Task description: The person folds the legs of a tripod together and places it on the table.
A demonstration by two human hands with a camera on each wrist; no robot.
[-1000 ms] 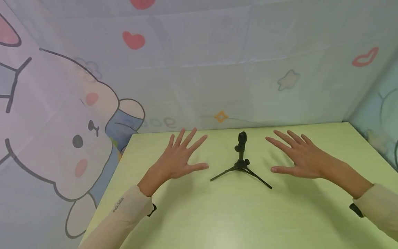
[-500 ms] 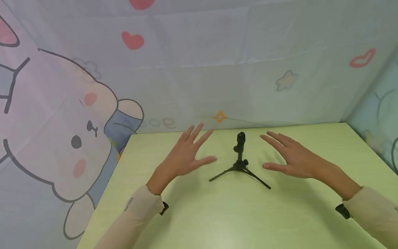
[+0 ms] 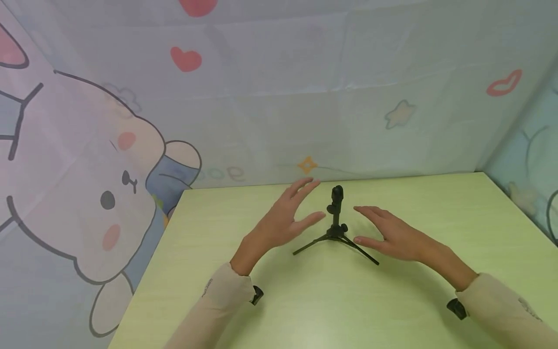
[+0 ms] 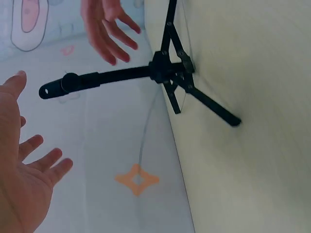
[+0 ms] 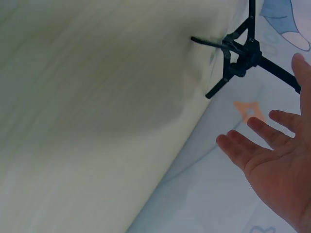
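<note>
A small black tripod stand (image 3: 336,228) stands upright on the table with its legs spread. It has a short post with a knob on the side and a clip-like head with a hole (image 4: 51,90) at its top. To its left hovers my left hand (image 3: 279,223), fingers extended and thumb pointing toward the post. My right hand (image 3: 394,237) is on the other side, its thumb near one leg and its fingers reaching toward the post. Both palms face the stand in the wrist views, and neither hand appears to grip it.
The pale yellow-green table (image 3: 305,305) runs back to a printed cloth backdrop (image 3: 279,121) with hearts, a star and a cartoon animal. More cloth hangs along the right side. Dark straps show at both sleeve cuffs.
Both hands have moved inward from either side, closer to the tripod stand. Their fingers were spread wide and are now closer together. The stand has stayed in place.
</note>
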